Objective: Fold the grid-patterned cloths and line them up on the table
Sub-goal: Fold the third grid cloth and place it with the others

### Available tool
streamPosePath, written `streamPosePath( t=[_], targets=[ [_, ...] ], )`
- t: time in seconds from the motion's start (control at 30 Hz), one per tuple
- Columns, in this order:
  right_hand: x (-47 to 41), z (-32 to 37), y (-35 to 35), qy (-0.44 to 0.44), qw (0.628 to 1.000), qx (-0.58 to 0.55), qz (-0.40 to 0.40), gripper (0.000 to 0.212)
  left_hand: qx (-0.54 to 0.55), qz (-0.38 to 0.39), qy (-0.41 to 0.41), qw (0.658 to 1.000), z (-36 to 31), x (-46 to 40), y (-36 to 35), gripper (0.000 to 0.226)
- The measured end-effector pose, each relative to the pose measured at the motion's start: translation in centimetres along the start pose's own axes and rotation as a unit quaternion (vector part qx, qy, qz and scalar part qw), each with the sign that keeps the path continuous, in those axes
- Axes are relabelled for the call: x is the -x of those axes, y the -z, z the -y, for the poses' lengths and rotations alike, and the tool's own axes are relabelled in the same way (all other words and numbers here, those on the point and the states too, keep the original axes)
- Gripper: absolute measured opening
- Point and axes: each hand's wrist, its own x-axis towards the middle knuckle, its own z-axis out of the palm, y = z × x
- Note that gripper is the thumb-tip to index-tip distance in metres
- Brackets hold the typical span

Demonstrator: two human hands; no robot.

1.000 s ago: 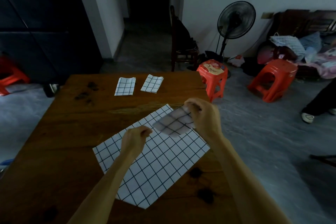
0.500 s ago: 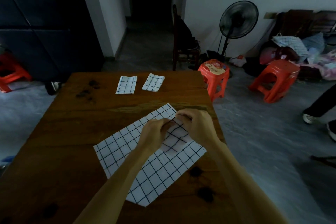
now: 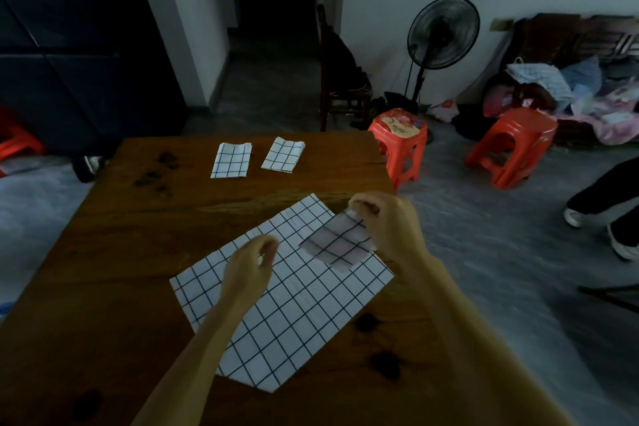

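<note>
Meanwhile the right hand [image 3: 383, 225] pinched a small, blurred grid-patterned cloth piece [image 3: 340, 244] above the large white grid-patterned cloth [image 3: 283, 315] spread on the brown wooden table [image 3: 103, 252]; the left hand [image 3: 250, 266] hovered beside it, fingers loosely curled, apparently empty.

Big cloth [image 3: 287, 304] lies flat on the table [image 3: 114, 252], near edge & right of centre; left hand [image 3: 250, 264] is over its middle, right hand [image 3: 383, 221] over its far-right corner w/ a small cloth piece [image 3: 337, 244] hanging from the fingers [image 3: 359, 209]. Two folded cloths at the far end, side by side, not touching: one [image 3: 231, 160] left, other [image 3: 283, 159] right. On the floor right of the table: near stool [image 3: 399, 142], far stool [image 3: 515, 145] further right, fan [image 3: 442, 34] behind them, chair [image 3: 340, 79] behind the table's far edge.
</note>
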Motion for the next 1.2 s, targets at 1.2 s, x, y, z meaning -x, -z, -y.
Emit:
streamPosePath(
  t=[1.2],
  targets=[
    [0.2, 3.3, -2.0, 0.037, 0.997, -0.053, 0.033, 0.01, 0.055, 0.069, -0.112, 0.99, -6.6, -1.4, 1.0, 0.029]
  ],
)
